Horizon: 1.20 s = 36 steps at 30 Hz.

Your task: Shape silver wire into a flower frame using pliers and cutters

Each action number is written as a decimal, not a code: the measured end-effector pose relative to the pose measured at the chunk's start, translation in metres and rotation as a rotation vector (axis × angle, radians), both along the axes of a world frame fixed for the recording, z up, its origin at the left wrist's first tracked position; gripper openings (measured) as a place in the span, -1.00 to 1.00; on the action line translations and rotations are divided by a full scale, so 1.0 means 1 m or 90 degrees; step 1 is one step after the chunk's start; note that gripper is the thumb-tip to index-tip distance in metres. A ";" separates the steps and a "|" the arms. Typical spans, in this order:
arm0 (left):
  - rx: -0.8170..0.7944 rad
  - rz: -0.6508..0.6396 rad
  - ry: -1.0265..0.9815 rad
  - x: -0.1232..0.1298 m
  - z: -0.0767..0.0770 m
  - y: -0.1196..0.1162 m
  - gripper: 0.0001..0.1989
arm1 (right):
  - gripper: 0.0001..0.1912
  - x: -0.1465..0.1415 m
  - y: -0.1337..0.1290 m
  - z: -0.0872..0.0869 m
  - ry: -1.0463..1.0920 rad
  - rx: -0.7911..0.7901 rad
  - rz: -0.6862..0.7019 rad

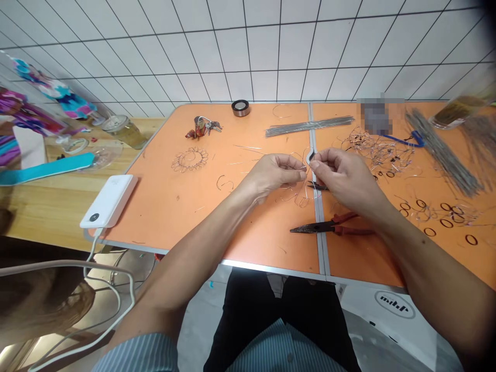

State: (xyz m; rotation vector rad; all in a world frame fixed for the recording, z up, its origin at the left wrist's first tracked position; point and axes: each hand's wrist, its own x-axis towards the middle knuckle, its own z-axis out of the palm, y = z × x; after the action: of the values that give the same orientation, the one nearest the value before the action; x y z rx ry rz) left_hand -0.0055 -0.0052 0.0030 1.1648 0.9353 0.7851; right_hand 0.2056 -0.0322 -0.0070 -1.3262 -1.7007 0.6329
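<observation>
Above the middle of the orange table, my left hand (271, 175) is closed, its fingertips pinching a thin bent wire (301, 198) whose loops hang below. Close beside it, my right hand (344, 173) is also closed, thumb and forefinger pressed on the same fine wire. Its exact path between the fingers is too thin to follow. Red-handled long-nose pliers (318, 227) lie below my right hand, pointing left, with my right forearm over part of the handles. The dark tip of a second tool (318, 186) shows under my right hand; its rest is hidden.
A looped wire ring (189, 159), keys (209, 125) and a round tin (241, 108) lie left and back. Straight wire bundles (310, 126), tangled wire (372, 150) and dark rings (446, 223) spread rightward. A white power bank (109, 201) with a cable sits at the left edge.
</observation>
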 end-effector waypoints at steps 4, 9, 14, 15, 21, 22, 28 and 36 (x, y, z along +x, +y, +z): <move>0.009 0.009 -0.006 0.003 -0.002 -0.001 -0.79 | -0.87 -0.002 0.000 -0.003 0.020 -0.015 0.006; 0.029 0.003 0.009 0.003 0.000 -0.002 -0.75 | -0.85 -0.003 0.001 -0.012 0.027 -0.003 0.028; 0.077 0.008 0.027 -0.001 0.001 0.000 -0.83 | -0.84 -0.002 0.001 -0.013 -0.002 0.012 0.022; 0.075 0.005 0.030 -0.001 0.000 0.001 -0.83 | -0.85 -0.002 0.001 -0.013 -0.002 0.012 0.023; 0.028 -0.008 0.031 -0.001 -0.002 0.002 -0.81 | -0.86 -0.005 -0.001 -0.010 0.018 0.000 0.024; 0.034 -0.004 0.037 0.000 -0.001 0.001 -0.82 | -0.87 -0.005 -0.002 -0.010 0.020 -0.015 0.019; 0.053 0.001 0.030 0.000 0.003 -0.002 -0.80 | -0.88 -0.008 -0.007 0.001 0.090 -0.079 0.029; 0.061 -0.024 0.016 -0.002 0.004 0.001 -0.88 | -0.73 -0.002 -0.007 0.013 0.106 -0.117 0.058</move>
State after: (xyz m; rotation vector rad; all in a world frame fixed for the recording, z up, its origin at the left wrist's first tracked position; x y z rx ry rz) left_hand -0.0074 -0.0042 0.0071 1.2754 0.9018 0.7937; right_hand 0.2031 -0.0394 0.0064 -1.2877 -1.6035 0.9457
